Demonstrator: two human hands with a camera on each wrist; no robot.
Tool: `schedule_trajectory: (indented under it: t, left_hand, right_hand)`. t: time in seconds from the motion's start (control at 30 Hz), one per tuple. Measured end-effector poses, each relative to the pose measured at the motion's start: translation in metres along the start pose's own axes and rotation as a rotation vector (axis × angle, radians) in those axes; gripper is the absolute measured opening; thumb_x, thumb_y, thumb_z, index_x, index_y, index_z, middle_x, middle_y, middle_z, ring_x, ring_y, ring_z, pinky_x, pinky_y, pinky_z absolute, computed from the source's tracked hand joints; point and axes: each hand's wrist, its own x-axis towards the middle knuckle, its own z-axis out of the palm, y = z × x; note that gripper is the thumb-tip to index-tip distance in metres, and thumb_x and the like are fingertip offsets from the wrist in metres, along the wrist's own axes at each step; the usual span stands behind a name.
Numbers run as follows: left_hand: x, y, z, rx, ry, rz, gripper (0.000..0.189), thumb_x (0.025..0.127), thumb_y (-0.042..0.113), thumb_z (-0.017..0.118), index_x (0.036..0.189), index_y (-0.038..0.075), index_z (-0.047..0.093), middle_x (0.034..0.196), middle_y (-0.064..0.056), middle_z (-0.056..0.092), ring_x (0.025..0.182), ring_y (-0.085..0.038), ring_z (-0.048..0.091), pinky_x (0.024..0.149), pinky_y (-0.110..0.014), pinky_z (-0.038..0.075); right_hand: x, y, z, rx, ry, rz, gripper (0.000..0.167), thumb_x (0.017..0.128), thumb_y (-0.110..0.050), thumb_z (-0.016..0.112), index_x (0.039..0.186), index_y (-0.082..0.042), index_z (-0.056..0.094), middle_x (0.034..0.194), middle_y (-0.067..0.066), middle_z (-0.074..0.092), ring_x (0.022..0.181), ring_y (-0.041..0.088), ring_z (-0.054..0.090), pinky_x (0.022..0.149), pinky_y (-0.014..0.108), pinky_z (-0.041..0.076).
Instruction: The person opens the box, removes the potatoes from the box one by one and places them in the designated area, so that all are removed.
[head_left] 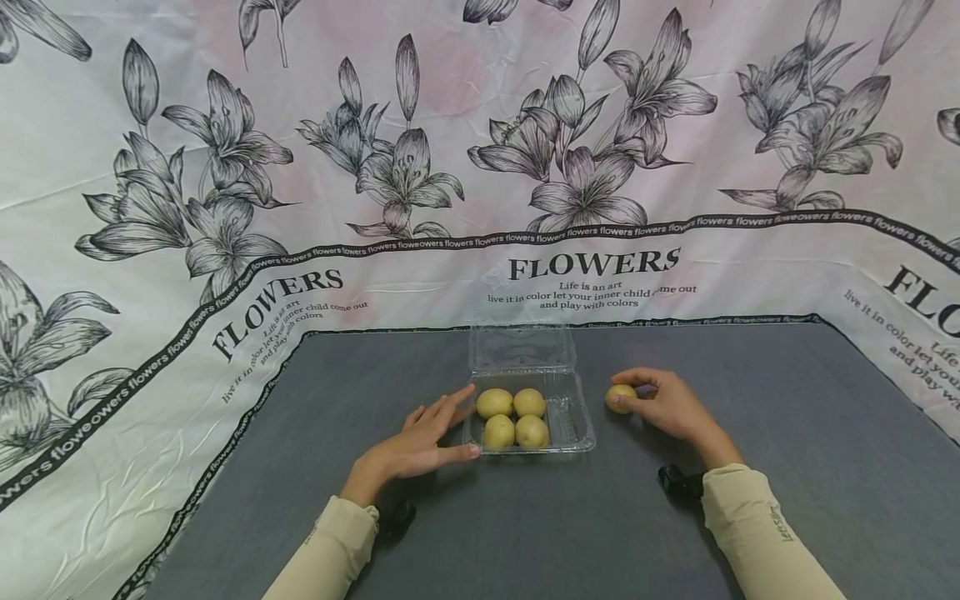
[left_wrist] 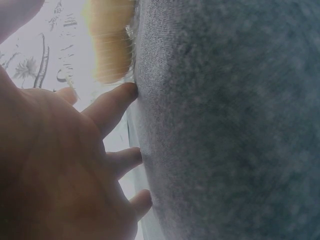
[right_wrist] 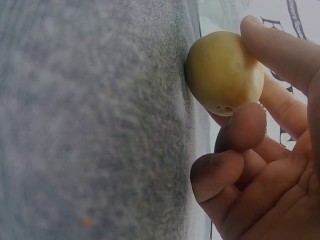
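A clear plastic container (head_left: pixel 567 417) stood on the grey desk (head_left: pixel 540 533), its transparent lid (head_left: pixel 522 348) hinged back at the far side. Four yellow round items (head_left: pixel 532 432) sat within it, in two rows of two, grouped in the left part of the container.

A fifth yellow item (right_wrist: pixel 220 70) was located outside, just to the right of the container. It was pinched between the thumb and fingers of the right hand (head_left: pixel 667 406); the right wrist view showed small dark pits on its underside, with the remaining fingers curled below. Whether it touched the desk could not be determined.

The left hand (head_left: pixel 420 442) was at the left side of the container, its fingers spread apart and gripping nothing. The thumb tip was at the near left corner of the container and the index fingertip by its left wall; firm contact could not be confirmed.

Both forearms were in cream sleeves (head_left: pixel 765 525) and entered from the near side of the container. A black device (head_left: pixel 680 483) was noted at the right wrist. Behind the container hung a pale cloth (head_left: pixel 420 283) bearing line-drawn lilies and the word "FLOWERS".
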Motion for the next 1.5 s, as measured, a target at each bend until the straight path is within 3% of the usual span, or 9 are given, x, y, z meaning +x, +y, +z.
schedule_trajectory:
  t: [0.4,0.93,1.5]
  left_hand:
    - [0.0006,0.0003,-0.0003,0.008,0.0,-0.006,0.093,0.096,0.067,0.055,0.165,0.036,0.001,0.167,0.006,0.03,0.161,-0.032,-0.002,0.125,-0.062,-0.005]
    - [0.0013,0.0005,0.0003,0.006,-0.006,0.0,0.094,0.096,0.066,0.056,0.165,0.035,0.0,0.167,0.01,0.028,0.161,-0.032,-0.004,0.125,-0.063,-0.005]
    - [-0.0005,0.0012,-0.0005,0.025,-0.003,-0.006,0.094,0.095,0.069,0.054,0.165,0.036,0.0,0.166,0.008,0.031,0.161,-0.031,-0.002,0.125,-0.062,-0.002]
  right_hand:
    - [-0.0008,-0.0011,0.0012,0.043,-0.06,-0.008,0.043,0.092,-0.02,0.078,0.127,0.003,0.067,0.128,0.026,0.066,0.096,0.023,0.069,0.07,0.028,0.052]
    - [-0.0013,-0.0006,0.002,0.03,-0.096,-0.002,0.053,0.09,-0.023,0.08,0.134,0.002,0.063,0.134,0.026,0.063,0.11,0.04,0.068,0.077,0.033,0.054]
    - [-0.0024,-0.0021,0.0013,0.047,-0.086,-0.012,0.055,0.09,-0.023,0.08,0.135,0.003,0.062,0.134,0.026,0.063,0.109,0.038,0.069,0.078,0.032,0.054]
